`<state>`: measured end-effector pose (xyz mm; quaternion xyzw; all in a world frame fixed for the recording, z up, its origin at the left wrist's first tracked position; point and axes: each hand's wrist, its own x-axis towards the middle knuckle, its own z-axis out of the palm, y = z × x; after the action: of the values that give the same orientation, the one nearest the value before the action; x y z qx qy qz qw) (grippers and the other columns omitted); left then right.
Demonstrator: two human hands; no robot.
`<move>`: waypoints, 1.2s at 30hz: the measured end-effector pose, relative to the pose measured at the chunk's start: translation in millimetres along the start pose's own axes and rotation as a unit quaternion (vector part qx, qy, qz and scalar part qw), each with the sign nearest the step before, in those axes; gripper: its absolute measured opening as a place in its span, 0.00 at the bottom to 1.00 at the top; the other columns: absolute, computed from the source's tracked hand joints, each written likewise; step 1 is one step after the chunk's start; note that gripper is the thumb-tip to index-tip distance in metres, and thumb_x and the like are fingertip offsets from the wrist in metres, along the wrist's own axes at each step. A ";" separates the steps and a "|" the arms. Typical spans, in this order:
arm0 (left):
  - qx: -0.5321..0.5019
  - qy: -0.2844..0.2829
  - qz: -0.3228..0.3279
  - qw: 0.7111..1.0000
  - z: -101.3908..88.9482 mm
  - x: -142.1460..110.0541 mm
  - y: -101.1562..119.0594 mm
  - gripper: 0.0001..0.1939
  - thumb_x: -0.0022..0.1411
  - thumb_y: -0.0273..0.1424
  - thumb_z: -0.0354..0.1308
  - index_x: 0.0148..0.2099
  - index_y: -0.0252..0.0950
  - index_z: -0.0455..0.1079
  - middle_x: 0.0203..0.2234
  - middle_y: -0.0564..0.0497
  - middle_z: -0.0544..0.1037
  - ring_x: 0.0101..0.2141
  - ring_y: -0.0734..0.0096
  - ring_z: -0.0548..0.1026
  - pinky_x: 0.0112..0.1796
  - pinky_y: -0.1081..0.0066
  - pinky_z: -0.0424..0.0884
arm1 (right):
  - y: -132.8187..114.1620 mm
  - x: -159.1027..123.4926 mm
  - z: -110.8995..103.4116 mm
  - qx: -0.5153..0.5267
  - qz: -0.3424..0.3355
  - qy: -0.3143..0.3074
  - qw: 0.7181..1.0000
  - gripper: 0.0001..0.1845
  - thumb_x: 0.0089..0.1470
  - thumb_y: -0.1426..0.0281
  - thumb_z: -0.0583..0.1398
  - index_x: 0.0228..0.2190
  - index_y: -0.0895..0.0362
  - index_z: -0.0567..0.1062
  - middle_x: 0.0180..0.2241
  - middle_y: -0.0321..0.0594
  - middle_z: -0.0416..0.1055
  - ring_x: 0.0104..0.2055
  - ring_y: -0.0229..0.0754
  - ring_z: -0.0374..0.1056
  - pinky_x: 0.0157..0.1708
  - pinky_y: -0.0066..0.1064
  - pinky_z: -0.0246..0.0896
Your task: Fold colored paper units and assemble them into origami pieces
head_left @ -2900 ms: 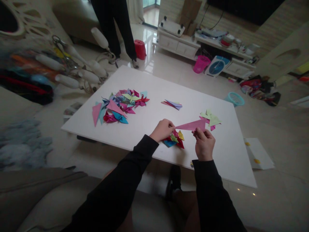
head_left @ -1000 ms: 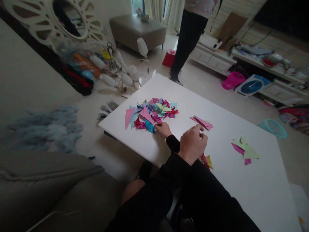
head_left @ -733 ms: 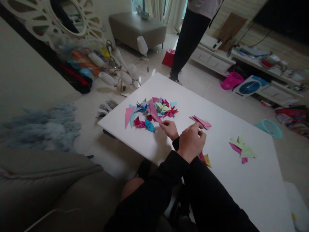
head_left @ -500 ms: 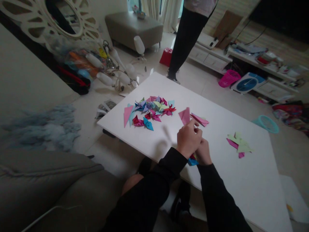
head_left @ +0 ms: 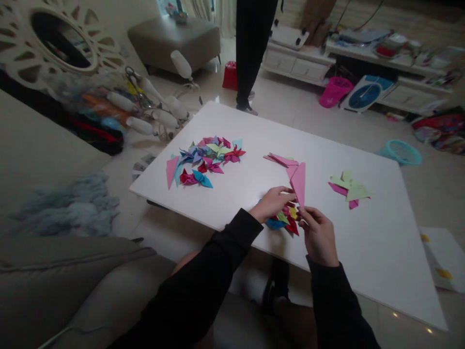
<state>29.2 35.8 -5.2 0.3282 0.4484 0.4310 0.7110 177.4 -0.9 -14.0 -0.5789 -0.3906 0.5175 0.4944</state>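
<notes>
Fingers (head_left: 308, 214) of the right hand (head_left: 320, 238) were closed in a narrow pinch on the tip of a folded pink paper (head_left: 299, 182), which was held above the white table (head_left: 381, 242) with its wide end pointed away. The fingers of the left hand (head_left: 271, 202) were bent and set close together beside the same tip, though whether the paper was gripped by them could not be told. A light pinch was judged best for so thin a point, as a stray crease could be pressed in by too much force; the layers were best lined up edge to edge before any fold was pressed. Care was also called for over the small pile (head_left: 282, 219) of bright pieces, by which the left hand was closely flanked, lest one be brushed loose. Part of that pile was hidden by the left hand, and the near end of the stack (head_left: 280, 159) was overlapped by the pink paper; whether the two touched could not be made out. In the large pile (head_left: 214, 151), single pieces were blurred together. A standing person (head_left: 254, 43) was cut off by the upper edge.
</notes>
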 end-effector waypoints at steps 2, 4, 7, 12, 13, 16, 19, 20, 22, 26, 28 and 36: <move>-0.064 -0.005 0.021 0.998 4.7 0.8 0.1 0.06 0.63 0.29 0.61 0.40 0.31 0.69 0.32 0.44 0.81 0.30 0.71 0.79 0.35 0.73 0.74 | -2.2 0.0 -2.2 -0.006 0.003 -0.020 1.000 0.15 0.40 0.59 0.74 0.28 0.55 0.81 0.27 0.38 0.76 0.26 0.36 0.67 0.23 0.27 0.59; -0.083 -0.002 0.038 0.996 7.3 1.5 -0.8 0.09 0.61 0.30 0.65 0.37 0.32 0.67 0.28 0.46 0.80 0.27 0.72 0.78 0.34 0.73 0.74 | -3.8 -0.1 -6.6 -0.033 -0.002 -0.041 0.999 0.15 0.42 0.58 0.73 0.28 0.55 0.81 0.27 0.38 0.76 0.26 0.38 0.68 0.24 0.29 0.61; -0.055 0.004 0.042 0.998 7.9 2.8 -5.2 0.07 0.59 0.27 0.64 0.35 0.32 0.67 0.24 0.49 0.79 0.24 0.73 0.77 0.32 0.73 0.75 | -6.8 0.2 -14.4 -0.107 -0.045 -0.029 0.993 0.17 0.44 0.57 0.71 0.30 0.56 0.80 0.28 0.39 0.76 0.30 0.41 0.70 0.29 0.31 0.64; 0.099 0.019 0.081 0.992 9.1 -0.6 -13.8 0.03 0.58 0.23 0.60 0.32 0.32 0.70 0.22 0.51 0.77 0.24 0.75 0.76 0.29 0.77 0.72 | -12.4 2.5 -20.3 -0.181 -0.129 0.020 0.975 0.18 0.47 0.57 0.69 0.36 0.55 0.77 0.37 0.42 0.77 0.35 0.43 0.72 0.32 0.33 0.67; 0.133 0.019 0.098 0.986 10.0 -2.2 -14.9 0.02 0.58 0.23 0.61 0.32 0.32 0.71 0.23 0.51 0.78 0.25 0.74 0.77 0.29 0.77 0.72 | -12.9 3.1 -19.9 -0.176 -0.130 0.014 0.976 0.18 0.48 0.56 0.69 0.36 0.55 0.76 0.39 0.42 0.77 0.36 0.43 0.72 0.32 0.33 0.68; 0.222 0.019 0.153 0.963 13.2 -7.0 -16.2 0.01 0.57 0.24 0.60 0.34 0.32 0.74 0.27 0.49 0.80 0.29 0.72 0.78 0.31 0.76 0.72 | -13.2 5.4 -16.9 -0.156 -0.121 -0.005 0.980 0.18 0.50 0.55 0.68 0.35 0.55 0.77 0.38 0.43 0.78 0.36 0.44 0.73 0.33 0.34 0.70; 0.275 0.011 0.194 0.941 15.0 -9.3 -15.9 0.03 0.56 0.23 0.60 0.34 0.33 0.75 0.29 0.50 0.81 0.31 0.72 0.78 0.34 0.75 0.73 | -12.5 8.2 -14.5 -0.149 -0.115 -0.005 0.982 0.18 0.48 0.55 0.69 0.34 0.56 0.78 0.36 0.43 0.78 0.36 0.45 0.74 0.34 0.36 0.71; 0.280 0.007 0.200 0.939 15.0 -9.4 -15.7 0.03 0.56 0.23 0.60 0.34 0.32 0.75 0.29 0.50 0.81 0.30 0.72 0.78 0.34 0.75 0.72 | -12.2 9.1 -14.1 -0.147 -0.116 -0.001 0.982 0.18 0.48 0.55 0.70 0.34 0.56 0.78 0.35 0.43 0.78 0.36 0.45 0.75 0.35 0.36 0.71; 0.272 0.002 0.197 0.942 14.4 -8.7 -15.4 0.04 0.55 0.22 0.60 0.35 0.32 0.75 0.29 0.50 0.81 0.30 0.73 0.78 0.34 0.75 0.73 | -11.8 10.5 -13.7 -0.142 -0.119 0.003 0.983 0.19 0.47 0.55 0.70 0.33 0.56 0.79 0.34 0.43 0.79 0.35 0.45 0.75 0.36 0.36 0.71; 0.246 0.002 0.186 0.951 11.6 -6.1 -15.3 0.06 0.54 0.23 0.62 0.37 0.32 0.75 0.30 0.50 0.81 0.29 0.72 0.79 0.33 0.75 0.74 | -11.5 11.0 -13.1 -0.127 -0.111 0.000 0.986 0.19 0.46 0.55 0.71 0.32 0.57 0.79 0.32 0.42 0.79 0.35 0.44 0.75 0.36 0.36 0.72; 0.239 0.001 0.184 0.953 10.2 -5.2 -15.2 0.06 0.54 0.24 0.63 0.38 0.32 0.75 0.30 0.50 0.81 0.29 0.72 0.79 0.32 0.75 0.74 | -11.6 10.4 -12.5 -0.109 -0.102 -0.005 0.989 0.19 0.45 0.55 0.71 0.32 0.57 0.79 0.31 0.42 0.79 0.34 0.44 0.75 0.36 0.36 0.72; 0.170 -0.019 0.177 0.969 5.3 -1.4 -16.5 0.15 0.52 0.30 0.70 0.41 0.31 0.74 0.33 0.48 0.80 0.27 0.74 0.78 0.30 0.75 0.74 | -10.9 10.3 -13.2 -0.028 -0.059 -0.035 0.997 0.20 0.43 0.55 0.73 0.32 0.56 0.80 0.31 0.39 0.79 0.34 0.42 0.74 0.36 0.35 0.72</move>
<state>39.1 27.2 -16.7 0.5264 0.4362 0.4616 0.5653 192.7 9.1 -5.8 -0.5499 -0.4555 0.4959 0.4942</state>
